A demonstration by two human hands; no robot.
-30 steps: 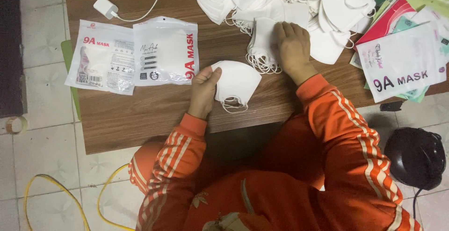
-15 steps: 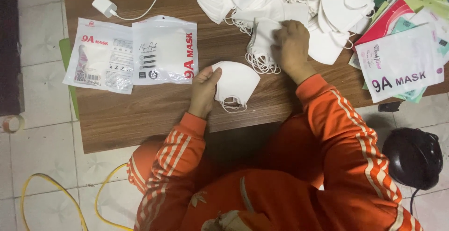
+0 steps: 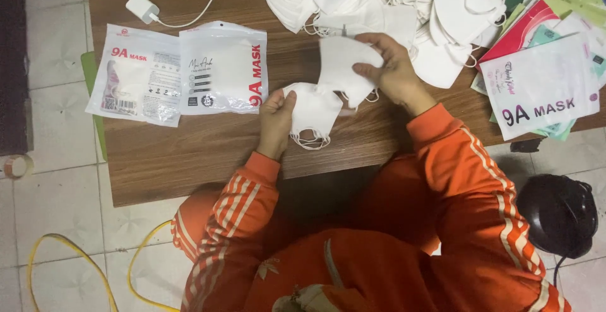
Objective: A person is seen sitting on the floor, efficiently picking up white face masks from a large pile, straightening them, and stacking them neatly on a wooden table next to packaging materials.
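Observation:
I sit at a low wooden table [image 3: 189, 154] in orange striped sleeves. My left hand [image 3: 276, 121] grips the edge of a folded white mask [image 3: 312, 111] lying on the wood, its ear loops trailing toward me. My right hand [image 3: 391, 69] holds a second white mask [image 3: 341, 66] just above and to the right of the first, overlapping it. Behind my right hand lies a big heap of white masks [image 3: 391, 2].
Two flat mask packets [image 3: 180, 72] lie at the table's left. A white charger with cable [image 3: 142, 7] sits at the back left. A stack of printed packets [image 3: 543, 78] fills the right edge. A yellow cable [image 3: 76, 255] and a black helmet [image 3: 558, 214] are on the tiled floor.
My right hand has lifted a mask off the small stack near the heap and brought it left, over the mask under my left hand. The left hand now pinches that mask's edge.

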